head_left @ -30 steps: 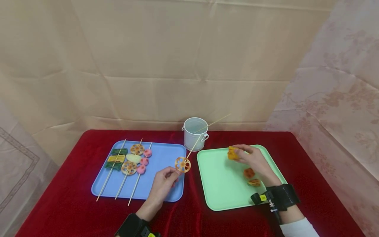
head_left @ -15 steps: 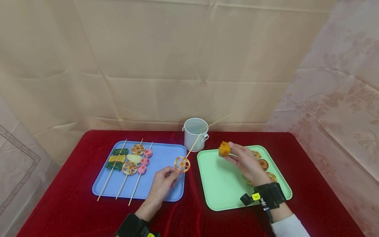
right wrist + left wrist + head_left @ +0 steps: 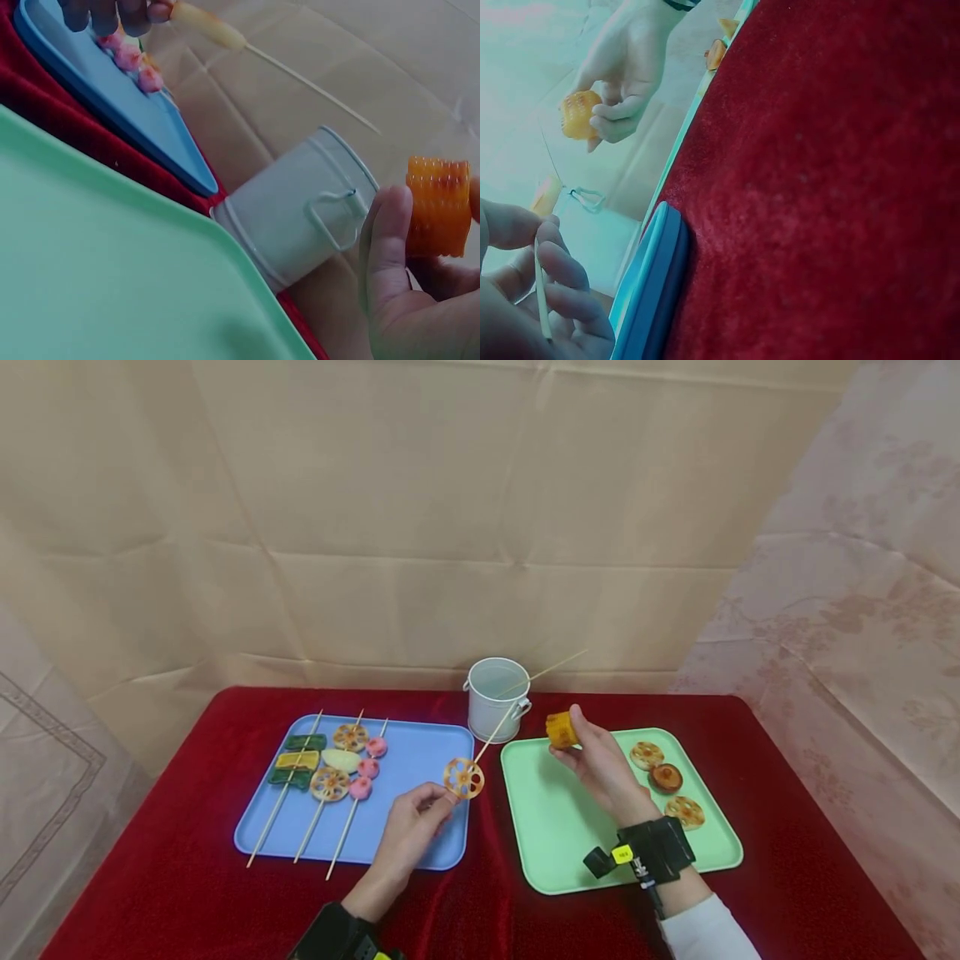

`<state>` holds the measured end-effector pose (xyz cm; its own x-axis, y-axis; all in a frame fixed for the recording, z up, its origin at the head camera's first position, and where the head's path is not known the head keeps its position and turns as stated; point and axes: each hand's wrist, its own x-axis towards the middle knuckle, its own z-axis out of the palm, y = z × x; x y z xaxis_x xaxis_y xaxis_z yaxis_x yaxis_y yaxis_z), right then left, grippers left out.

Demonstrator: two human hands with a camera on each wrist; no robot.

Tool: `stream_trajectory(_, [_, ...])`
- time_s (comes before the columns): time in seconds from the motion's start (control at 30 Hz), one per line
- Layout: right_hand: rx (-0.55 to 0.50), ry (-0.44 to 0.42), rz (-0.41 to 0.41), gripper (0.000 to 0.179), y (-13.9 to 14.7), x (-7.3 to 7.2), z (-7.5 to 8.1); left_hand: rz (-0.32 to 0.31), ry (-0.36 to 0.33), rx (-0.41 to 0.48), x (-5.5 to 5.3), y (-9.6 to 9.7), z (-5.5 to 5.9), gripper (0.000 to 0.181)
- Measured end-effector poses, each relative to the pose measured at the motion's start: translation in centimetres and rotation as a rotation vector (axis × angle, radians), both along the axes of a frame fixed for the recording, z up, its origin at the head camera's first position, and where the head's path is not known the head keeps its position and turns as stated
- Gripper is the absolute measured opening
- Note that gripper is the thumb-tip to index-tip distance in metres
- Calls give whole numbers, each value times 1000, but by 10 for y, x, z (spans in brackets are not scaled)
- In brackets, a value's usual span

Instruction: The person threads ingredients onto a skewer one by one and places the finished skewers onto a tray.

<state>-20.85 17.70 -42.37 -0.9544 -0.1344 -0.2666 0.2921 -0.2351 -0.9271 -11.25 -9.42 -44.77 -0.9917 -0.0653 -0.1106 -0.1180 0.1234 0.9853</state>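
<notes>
In the head view my left hand [image 3: 414,825] pinches a bamboo skewer [image 3: 497,732] that carries a lotus root slice [image 3: 463,778], just over the right edge of the blue tray. The stick's bare tip points up and to the right, and its lower end lies along my palm in the left wrist view. My right hand [image 3: 606,770] holds a short piece of corn [image 3: 561,730] between thumb and fingers above the green tray. In the right wrist view the corn [image 3: 438,207] stands apart from the skewer's tip [image 3: 360,120].
The blue tray [image 3: 420,743] bears three loaded skewers at its left. On the green tray [image 3: 540,860] lie two lotus slices [image 3: 684,812] and a brown mushroom-like piece [image 3: 665,778]. Behind, a white bucket [image 3: 487,710] holds a bare stick [image 3: 558,663].
My right hand has moved left with the corn and turned it, uncovering the pieces on the green tray. The left hand and its skewer have stayed almost still.
</notes>
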Motion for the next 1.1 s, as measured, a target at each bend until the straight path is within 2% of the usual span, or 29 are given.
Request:
stream_trajectory(0.13, [-39,-15,9,57,-5,-1,1,2,20,-33,1,0,-2,16])
stream_trajectory(0.33, [-190,-40,50,40,-9,-1,1,6,28,-18,2,2,-4,15])
stream_trajectory(0.43, [-236,-56,41,34,-10,0,1,21,23,-20,3,2,-4,13])
stream_trajectory(0.73, [-215,-32,-15,28,-10,2,0,28,3,-30,4,4,-3,12])
stream_trajectory(0.93, [-192,6,-34,27,-10,2,-2,-2,39,-91,4,4,-5,11])
stream_trajectory(1.1, [-183,5,-62,33,-9,1,-2,-32,84,-157,5,4,-6,10])
